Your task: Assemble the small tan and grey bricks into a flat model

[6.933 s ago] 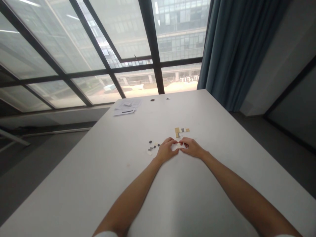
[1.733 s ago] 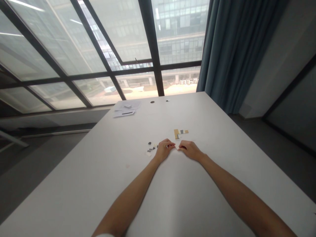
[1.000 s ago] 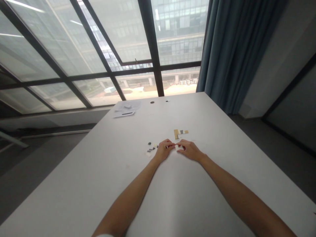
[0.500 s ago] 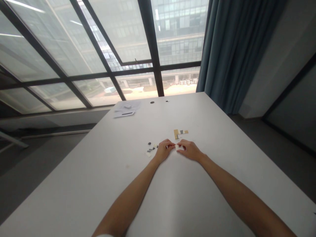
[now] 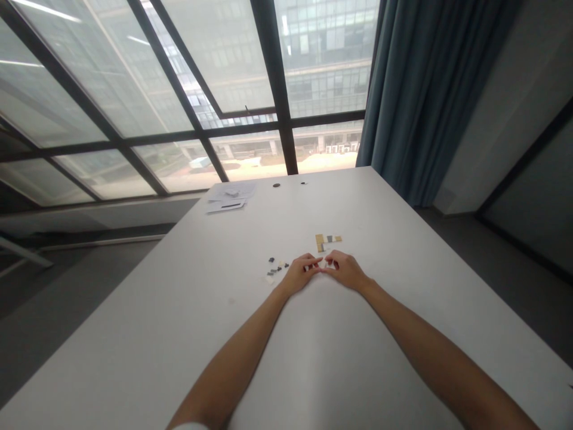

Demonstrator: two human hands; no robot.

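Note:
Both my hands rest on the white table (image 5: 358, 370), fingertips meeting in a pinch. My left hand (image 5: 299, 273) and my right hand (image 5: 344, 270) are closed round a small piece between them, too small to name. Just beyond the fingertips lies a small flat assembly of tan, grey and white bricks (image 5: 327, 240). Left of my left hand lies a scatter of tiny dark and pale brick pieces (image 5: 276, 269).
Papers (image 5: 229, 197) lie near the table's far left edge, with two small dark round spots (image 5: 276, 185) at the far edge. A large window stands behind the table and a blue curtain (image 5: 425, 89) hangs at the right.
My hands have stayed together above the same spot; the fingertips have closed up a little and shifted slightly. The bricks on the table have not moved.

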